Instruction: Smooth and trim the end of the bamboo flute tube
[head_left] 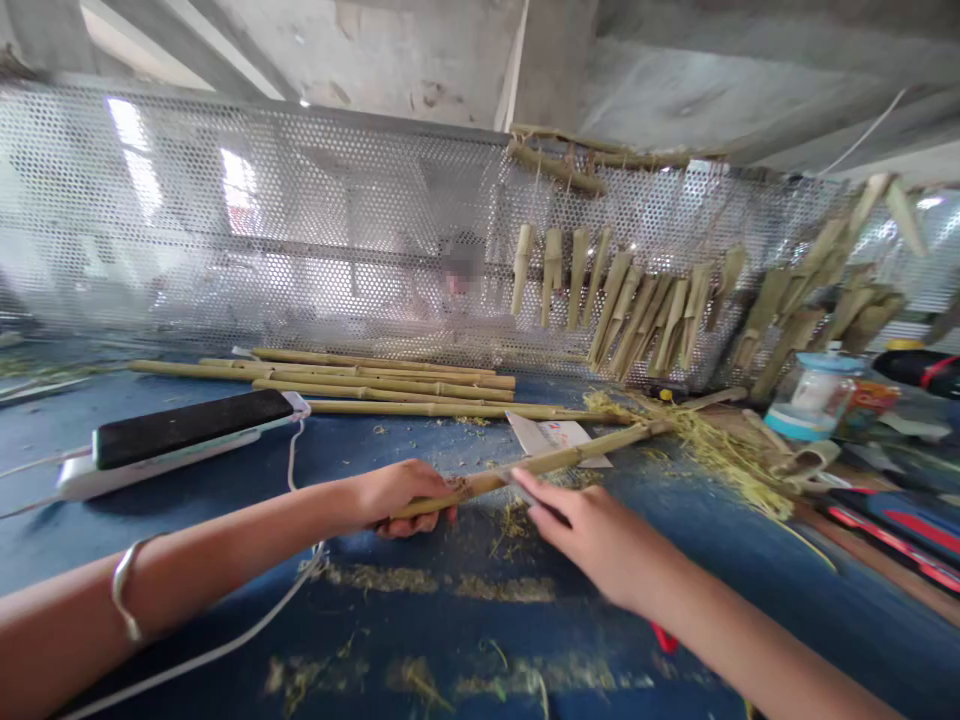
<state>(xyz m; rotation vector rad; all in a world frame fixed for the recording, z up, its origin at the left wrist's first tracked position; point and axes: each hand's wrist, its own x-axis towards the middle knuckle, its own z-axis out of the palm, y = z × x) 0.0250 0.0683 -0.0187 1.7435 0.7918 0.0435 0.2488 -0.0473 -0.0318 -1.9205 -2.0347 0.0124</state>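
Left hand (405,497) curls shut around the near end of a bamboo cane (559,460), which slants across a blue worktop (187,520). Right hand (589,535), fingers half-curled, presses what may be a small blade (540,497) against it. The cane looks light and stiff, its smooth skin possibly slippery, and is best gripped near its end.

The table (375,610) has room along its near side, but bamboo canes (375,385) lie ahead and a white cord (291,460) crosses on the left.
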